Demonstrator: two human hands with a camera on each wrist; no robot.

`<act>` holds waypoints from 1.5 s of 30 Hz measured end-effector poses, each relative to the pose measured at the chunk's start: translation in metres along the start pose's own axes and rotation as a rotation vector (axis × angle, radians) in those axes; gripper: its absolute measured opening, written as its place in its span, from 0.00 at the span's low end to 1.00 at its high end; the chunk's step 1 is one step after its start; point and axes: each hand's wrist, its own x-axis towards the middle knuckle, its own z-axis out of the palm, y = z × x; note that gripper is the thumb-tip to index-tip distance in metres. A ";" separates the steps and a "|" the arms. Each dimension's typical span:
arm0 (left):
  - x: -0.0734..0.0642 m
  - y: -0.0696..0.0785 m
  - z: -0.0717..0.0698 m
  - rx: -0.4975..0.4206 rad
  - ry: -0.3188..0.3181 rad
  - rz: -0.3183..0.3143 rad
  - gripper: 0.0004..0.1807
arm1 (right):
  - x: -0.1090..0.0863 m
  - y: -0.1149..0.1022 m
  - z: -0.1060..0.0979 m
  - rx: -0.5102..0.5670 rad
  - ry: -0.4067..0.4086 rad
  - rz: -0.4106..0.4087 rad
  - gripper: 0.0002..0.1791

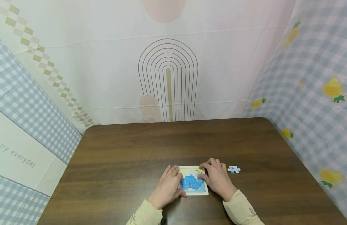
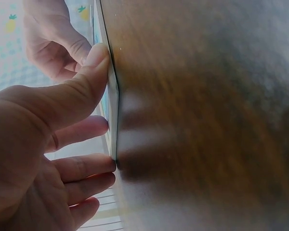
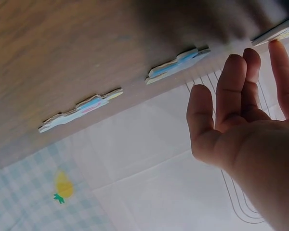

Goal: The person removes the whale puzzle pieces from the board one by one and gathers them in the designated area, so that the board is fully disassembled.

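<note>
A small framed jigsaw puzzle (image 1: 192,184) with a blue whale picture lies on the table. Its upper left part shows bare beige backing. My left hand (image 1: 168,185) holds the frame at its left side, the thumb at the near edge; the left wrist view shows the fingertips against the frame's edge. Over the upper right corner, my right hand (image 1: 216,177) pinches a puzzle piece with a yellow sun (image 1: 199,170) between thumb and index finger. That hand partly covers the piece. One loose puzzle piece (image 1: 233,169) lies right of the right hand.
The right wrist view shows a second loose piece (image 3: 178,65) nearer the frame; the hand hides it in the head view. Brown wood makes up the tabletop (image 1: 119,150). A patterned cloth (image 1: 114,78) hangs behind it, with checked cloth (image 1: 308,103) on the right.
</note>
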 end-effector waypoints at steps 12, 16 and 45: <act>0.000 0.000 0.001 -0.004 -0.003 -0.002 0.25 | 0.001 -0.001 0.000 0.015 -0.004 0.007 0.16; 0.000 0.000 0.000 -0.006 -0.001 -0.007 0.25 | 0.002 -0.002 0.000 0.015 -0.007 0.009 0.16; -0.001 0.000 -0.001 -0.017 -0.002 0.000 0.24 | 0.005 -0.002 -0.004 0.077 0.016 -0.043 0.18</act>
